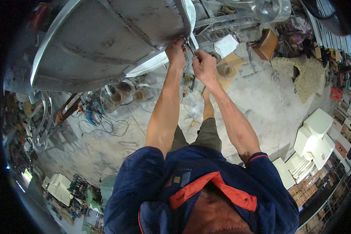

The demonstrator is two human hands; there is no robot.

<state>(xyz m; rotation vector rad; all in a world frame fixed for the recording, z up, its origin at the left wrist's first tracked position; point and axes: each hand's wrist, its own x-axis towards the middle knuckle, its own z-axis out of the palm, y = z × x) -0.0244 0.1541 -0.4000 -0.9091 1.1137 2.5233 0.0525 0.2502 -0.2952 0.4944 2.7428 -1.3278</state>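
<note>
A large grey curved metal panel point(93, 43) with ribs and a bright metal rim fills the upper left. At its right corner my left hand point(175, 54) is closed, its fingertips pinched at the panel's edge; what they hold there is too small to make out. My right hand point(205, 67) sits just to the right, closed round the near end of a slim metal tool point(190, 47). The tool slants up and left toward my left fingertips and the panel edge. Its exact kind does not show. A white strip point(148, 64) runs along the panel's lower edge.
A yellow-handled tool point(192, 124) lies on the grey floor between my feet. Left are a blue power tool point(90, 116), loose cables and buckets point(139, 94). Right are cardboard point(231, 60), a brown box-like piece point(266, 43), a beige mat point(306, 74) and white plastic furniture point(314, 136).
</note>
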